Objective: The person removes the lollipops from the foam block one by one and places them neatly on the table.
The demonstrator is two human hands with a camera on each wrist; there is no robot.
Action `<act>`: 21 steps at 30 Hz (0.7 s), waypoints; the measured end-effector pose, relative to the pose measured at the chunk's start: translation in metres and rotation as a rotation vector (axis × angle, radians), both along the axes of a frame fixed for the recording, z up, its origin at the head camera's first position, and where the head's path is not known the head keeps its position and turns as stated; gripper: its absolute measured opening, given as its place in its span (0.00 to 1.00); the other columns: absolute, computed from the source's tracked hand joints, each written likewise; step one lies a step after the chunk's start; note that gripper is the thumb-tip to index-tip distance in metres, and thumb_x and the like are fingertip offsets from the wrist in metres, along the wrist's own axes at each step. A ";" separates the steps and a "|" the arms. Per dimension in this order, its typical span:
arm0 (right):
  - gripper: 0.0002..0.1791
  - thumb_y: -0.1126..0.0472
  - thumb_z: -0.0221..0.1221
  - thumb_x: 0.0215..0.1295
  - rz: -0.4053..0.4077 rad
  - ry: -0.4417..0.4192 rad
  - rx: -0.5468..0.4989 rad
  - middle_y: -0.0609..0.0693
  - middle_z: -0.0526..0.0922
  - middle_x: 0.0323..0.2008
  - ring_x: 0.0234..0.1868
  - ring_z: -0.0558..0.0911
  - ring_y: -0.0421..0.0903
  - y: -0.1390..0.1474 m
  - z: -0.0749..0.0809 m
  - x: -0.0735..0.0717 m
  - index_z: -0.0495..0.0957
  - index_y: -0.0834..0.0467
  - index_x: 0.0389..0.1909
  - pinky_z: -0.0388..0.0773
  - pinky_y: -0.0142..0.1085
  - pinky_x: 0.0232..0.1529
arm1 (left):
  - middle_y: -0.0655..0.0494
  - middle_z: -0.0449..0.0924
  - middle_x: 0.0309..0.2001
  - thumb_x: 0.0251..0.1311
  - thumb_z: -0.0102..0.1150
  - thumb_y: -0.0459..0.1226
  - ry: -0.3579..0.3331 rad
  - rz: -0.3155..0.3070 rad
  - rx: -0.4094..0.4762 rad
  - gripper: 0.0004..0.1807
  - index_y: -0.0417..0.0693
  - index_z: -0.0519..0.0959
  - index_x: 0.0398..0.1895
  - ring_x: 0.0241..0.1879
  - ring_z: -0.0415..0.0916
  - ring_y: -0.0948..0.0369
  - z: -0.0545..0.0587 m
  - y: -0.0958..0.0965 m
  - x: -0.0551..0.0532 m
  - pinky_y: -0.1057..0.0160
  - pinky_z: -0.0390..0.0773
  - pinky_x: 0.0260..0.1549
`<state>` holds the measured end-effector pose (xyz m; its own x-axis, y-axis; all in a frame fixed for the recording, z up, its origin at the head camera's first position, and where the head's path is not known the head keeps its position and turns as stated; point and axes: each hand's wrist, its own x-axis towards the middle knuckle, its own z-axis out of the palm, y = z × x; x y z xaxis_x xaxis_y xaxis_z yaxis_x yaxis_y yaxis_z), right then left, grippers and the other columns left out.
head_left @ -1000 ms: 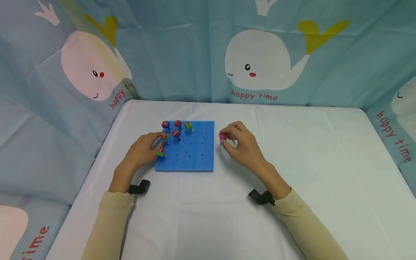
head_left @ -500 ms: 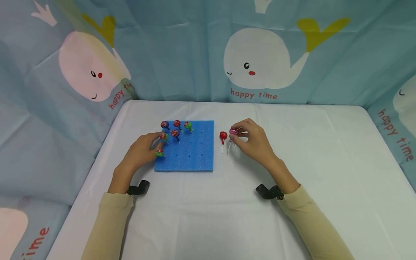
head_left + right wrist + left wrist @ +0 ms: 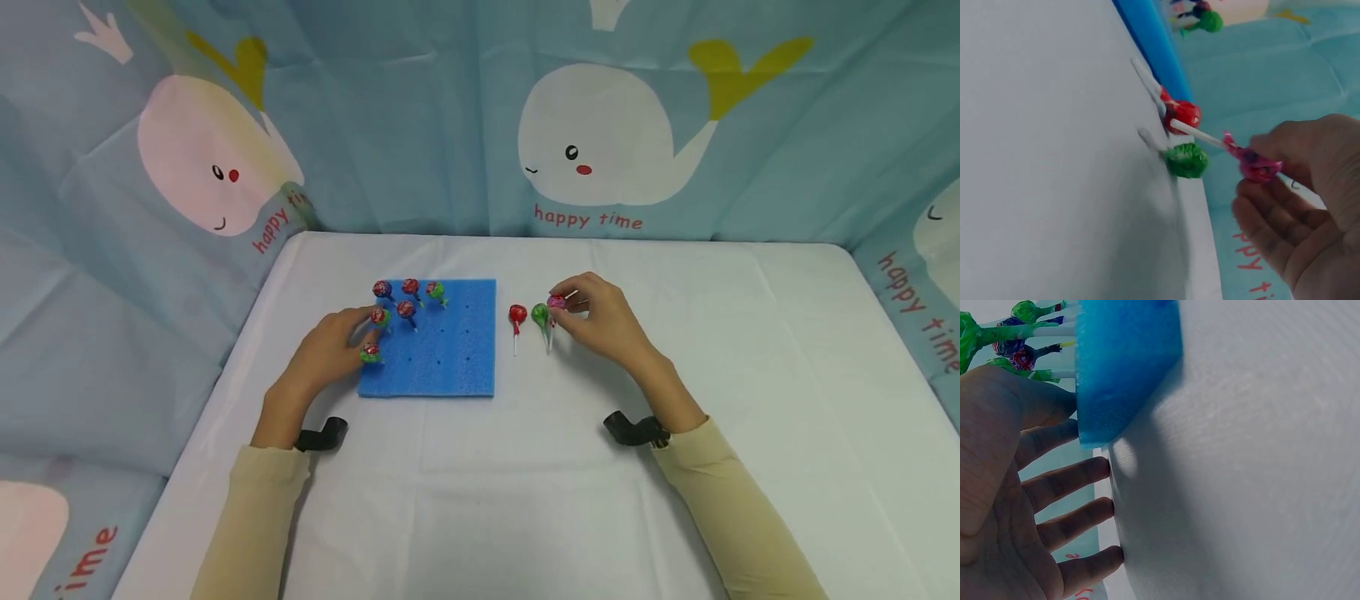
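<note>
My right hand point(image 3: 603, 315) pinches a pink-wrapped lollipop point(image 3: 1259, 167) between thumb and fingers, its white stick angled down above the table. Just left of it, a green lollipop point(image 3: 540, 314) and a red lollipop point(image 3: 517, 313) lie on the white cloth, apart from the blue foam board point(image 3: 442, 375). My left hand point(image 3: 324, 350) rests at the board's left edge. In the left wrist view its thumb and index fingertip touch the foam point(image 3: 1129, 356), while the other fingers extend along the cloth. Several wrapped lollipops point(image 3: 406, 309) stand in the board's back and left parts.
Small holes point(image 3: 438, 362) dot the front and right of the foam board. White cloth point(image 3: 465, 500) covers the table. A blue curtain point(image 3: 420, 150) with printed whales hangs behind and along the sides. Each wrist wears a black camera mount point(image 3: 324, 434).
My right hand has moved right with the pink lollipop, away from the board. The red and green lollipops on the cloth have come into fuller view. My left hand stays in place.
</note>
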<state>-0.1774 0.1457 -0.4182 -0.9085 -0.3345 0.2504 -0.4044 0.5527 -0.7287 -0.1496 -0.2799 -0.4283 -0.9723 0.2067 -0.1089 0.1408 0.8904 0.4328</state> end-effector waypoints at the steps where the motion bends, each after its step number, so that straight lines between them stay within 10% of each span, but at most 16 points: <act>1: 0.14 0.66 0.69 0.68 0.001 -0.014 0.011 0.59 0.85 0.50 0.48 0.90 0.55 0.001 -0.001 -0.002 0.84 0.63 0.53 0.89 0.50 0.56 | 0.35 0.70 0.76 0.77 0.53 0.42 0.002 0.002 -0.002 0.30 0.43 0.68 0.79 0.77 0.63 0.34 0.000 0.000 0.000 0.30 0.62 0.76; 21: 0.14 0.64 0.66 0.69 -0.072 -0.075 0.132 0.63 0.86 0.49 0.48 0.89 0.58 -0.009 -0.013 -0.014 0.85 0.65 0.52 0.85 0.53 0.55 | 0.36 0.69 0.77 0.78 0.53 0.43 -0.008 0.015 0.008 0.30 0.45 0.67 0.79 0.78 0.62 0.34 -0.002 0.000 0.000 0.29 0.61 0.77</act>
